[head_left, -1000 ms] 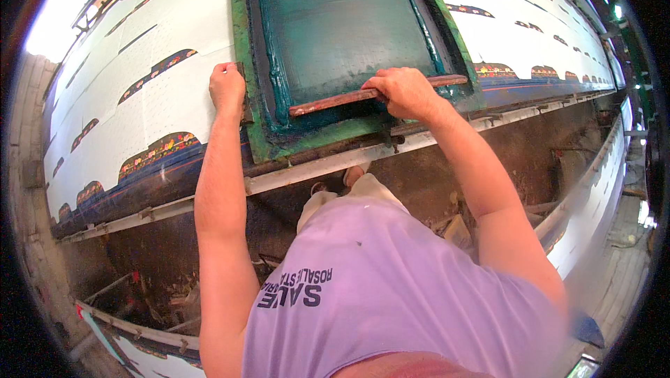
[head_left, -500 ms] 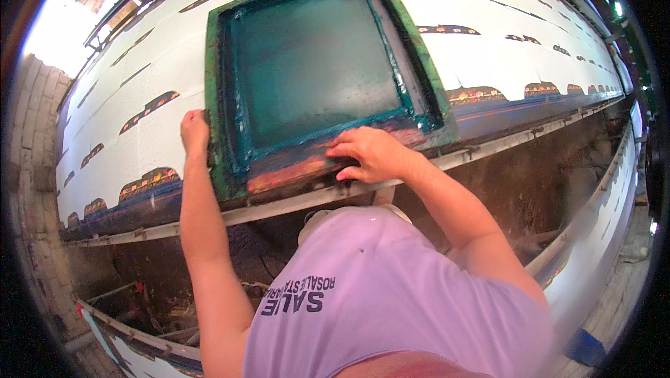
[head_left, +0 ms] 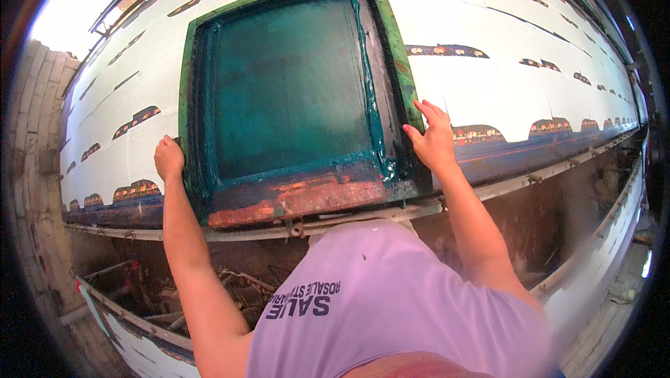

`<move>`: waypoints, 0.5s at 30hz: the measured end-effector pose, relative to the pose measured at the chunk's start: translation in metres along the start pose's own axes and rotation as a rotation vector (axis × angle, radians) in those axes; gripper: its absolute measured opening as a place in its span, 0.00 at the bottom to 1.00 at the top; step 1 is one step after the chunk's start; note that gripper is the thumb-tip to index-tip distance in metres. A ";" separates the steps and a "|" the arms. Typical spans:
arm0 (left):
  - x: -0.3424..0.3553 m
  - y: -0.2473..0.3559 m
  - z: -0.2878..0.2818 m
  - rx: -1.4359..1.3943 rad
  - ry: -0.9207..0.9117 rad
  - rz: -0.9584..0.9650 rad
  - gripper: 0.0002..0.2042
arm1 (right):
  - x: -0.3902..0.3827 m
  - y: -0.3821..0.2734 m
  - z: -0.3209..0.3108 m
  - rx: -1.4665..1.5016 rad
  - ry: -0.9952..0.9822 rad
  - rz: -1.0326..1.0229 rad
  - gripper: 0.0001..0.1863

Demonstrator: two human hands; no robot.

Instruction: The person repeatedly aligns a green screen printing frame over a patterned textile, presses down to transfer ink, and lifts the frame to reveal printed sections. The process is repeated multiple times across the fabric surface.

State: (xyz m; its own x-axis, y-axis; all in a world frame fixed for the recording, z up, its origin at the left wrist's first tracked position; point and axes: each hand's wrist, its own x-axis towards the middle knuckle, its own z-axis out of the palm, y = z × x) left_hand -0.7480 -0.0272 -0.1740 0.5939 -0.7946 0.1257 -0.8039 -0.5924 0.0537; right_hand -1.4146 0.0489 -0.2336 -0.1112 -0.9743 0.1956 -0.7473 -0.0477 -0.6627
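Green-framed screen [head_left: 293, 92] sits between left hand [head_left: 169, 159], seemingly clamped on its edge, and right hand [head_left: 434, 139], fingers parted, touching opposite.

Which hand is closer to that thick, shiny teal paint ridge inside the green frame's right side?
The right hand, at the right side of the green frame, just beyond the paint ridge; the left hand is at the opposite side, across the teal panel.

On your left you have pale brickwork [head_left: 38, 102] with a bright opening [head_left: 66, 19] above. Behind you, a second long desk [head_left: 143, 320] bears a white, dark-patched sheet [head_left: 143, 350]; dim clutter [head_left: 241, 279] lies low beside it.
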 end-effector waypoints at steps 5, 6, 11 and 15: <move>0.005 -0.025 0.008 -0.088 -0.005 0.012 0.30 | 0.015 -0.003 0.010 0.043 -0.100 0.178 0.44; 0.007 -0.035 0.012 -0.104 -0.014 0.029 0.31 | 0.018 -0.005 0.010 0.011 -0.098 0.171 0.46; 0.005 -0.010 0.009 -0.312 -0.138 -0.105 0.39 | 0.022 -0.012 0.006 -0.113 -0.075 0.158 0.45; 0.002 -0.004 -0.003 -0.476 -0.181 -0.097 0.42 | 0.024 -0.009 0.013 -0.053 -0.027 0.208 0.41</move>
State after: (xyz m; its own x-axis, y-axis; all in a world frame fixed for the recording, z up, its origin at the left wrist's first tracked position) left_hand -0.7438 -0.0258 -0.1714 0.6286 -0.7742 -0.0734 -0.6452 -0.5719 0.5066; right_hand -1.4023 0.0236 -0.2323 -0.2495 -0.9676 0.0390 -0.7435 0.1656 -0.6479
